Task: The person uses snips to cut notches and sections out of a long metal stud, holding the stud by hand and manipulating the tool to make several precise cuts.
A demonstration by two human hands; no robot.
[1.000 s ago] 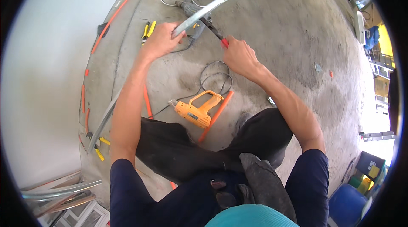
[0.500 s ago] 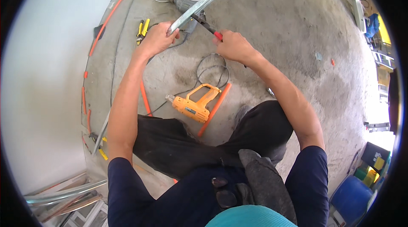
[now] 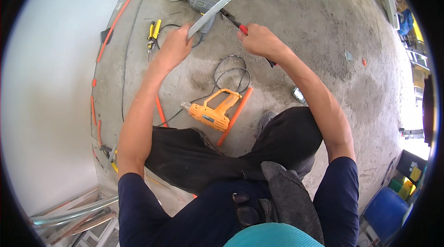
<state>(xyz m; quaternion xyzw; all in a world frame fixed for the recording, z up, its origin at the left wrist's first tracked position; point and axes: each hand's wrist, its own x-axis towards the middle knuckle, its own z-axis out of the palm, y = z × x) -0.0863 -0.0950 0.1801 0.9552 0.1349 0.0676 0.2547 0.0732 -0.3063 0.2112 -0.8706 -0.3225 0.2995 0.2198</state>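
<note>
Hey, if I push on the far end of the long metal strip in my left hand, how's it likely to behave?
Probably fairly stiff: the metal strip runs from the left hand in one smooth line, without a kink. It may pivot, since that hand grips only its near end. Being narrow, it might feel light for its length.
</note>
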